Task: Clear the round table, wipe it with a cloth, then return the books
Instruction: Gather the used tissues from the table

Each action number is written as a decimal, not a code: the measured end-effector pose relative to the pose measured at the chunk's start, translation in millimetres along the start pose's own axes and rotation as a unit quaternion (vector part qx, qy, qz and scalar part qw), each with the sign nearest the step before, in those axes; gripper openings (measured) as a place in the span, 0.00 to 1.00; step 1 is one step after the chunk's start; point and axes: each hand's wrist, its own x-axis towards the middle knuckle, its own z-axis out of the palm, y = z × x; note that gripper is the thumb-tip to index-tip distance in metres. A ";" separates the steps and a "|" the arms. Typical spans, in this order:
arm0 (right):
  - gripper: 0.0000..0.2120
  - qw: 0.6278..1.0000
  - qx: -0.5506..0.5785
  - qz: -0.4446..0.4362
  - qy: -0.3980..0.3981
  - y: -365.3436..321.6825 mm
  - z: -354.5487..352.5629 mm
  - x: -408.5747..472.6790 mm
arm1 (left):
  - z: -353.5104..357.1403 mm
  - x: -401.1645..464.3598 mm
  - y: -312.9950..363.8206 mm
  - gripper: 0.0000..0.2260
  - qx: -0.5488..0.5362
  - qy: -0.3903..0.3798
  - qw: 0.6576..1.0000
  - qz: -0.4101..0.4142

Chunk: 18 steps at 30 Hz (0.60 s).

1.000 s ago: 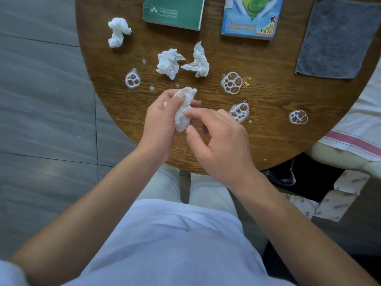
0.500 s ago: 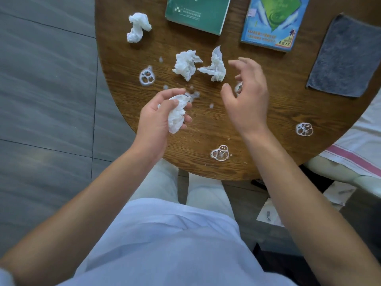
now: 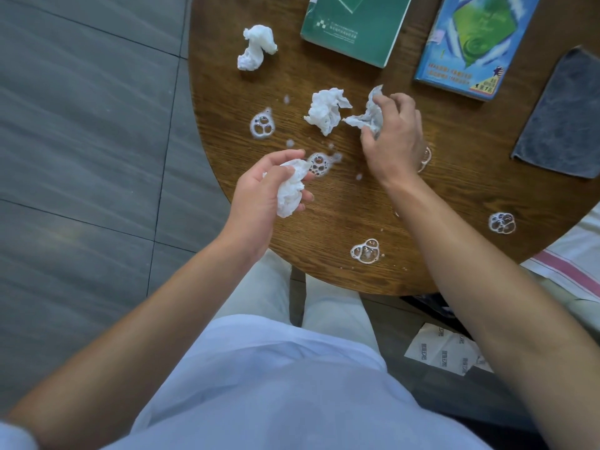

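The round wooden table (image 3: 454,203) carries crumpled white tissues and foam spots. My left hand (image 3: 263,196) grips one crumpled tissue (image 3: 290,190) above the table's near left edge. My right hand (image 3: 394,138) has its fingers curled round a second tissue (image 3: 368,116) on the table. A third tissue (image 3: 326,110) lies just left of it, and another tissue (image 3: 256,47) sits near the far left edge. A green book (image 3: 354,24) and a blue book (image 3: 474,43) lie at the back. A grey cloth (image 3: 565,115) lies at the right.
Soap foam rings (image 3: 365,251) dot the table, one (image 3: 501,222) near the right edge and one (image 3: 261,125) at the left. Grey floor tiles (image 3: 81,157) lie to the left. A striped white fabric (image 3: 571,264) and printed paper (image 3: 444,352) sit at the right.
My right hand let go of the tissue that my left hand holds, reached forward across the table and closed its fingers on another tissue. My left hand stayed with its tissue.
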 end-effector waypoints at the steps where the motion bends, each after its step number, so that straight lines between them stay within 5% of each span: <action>1: 0.24 1.000 -0.004 -0.001 -0.002 0.6 1.3 0.1 | -1.2 0.8 0.1 0.12 0.001 0.001 1.000 -0.001; 12: 0.08 0.999 0.000 0.042 -0.001 -0.9 5.0 4.9 | -2.5 4.9 0.1 0.12 0.002 0.006 1.000 -0.007; 18: 0.05 0.990 0.126 0.028 0.056 -11.9 -15.5 -18.2 | -1.6 10.0 -3.1 0.12 0.005 0.009 1.000 -0.010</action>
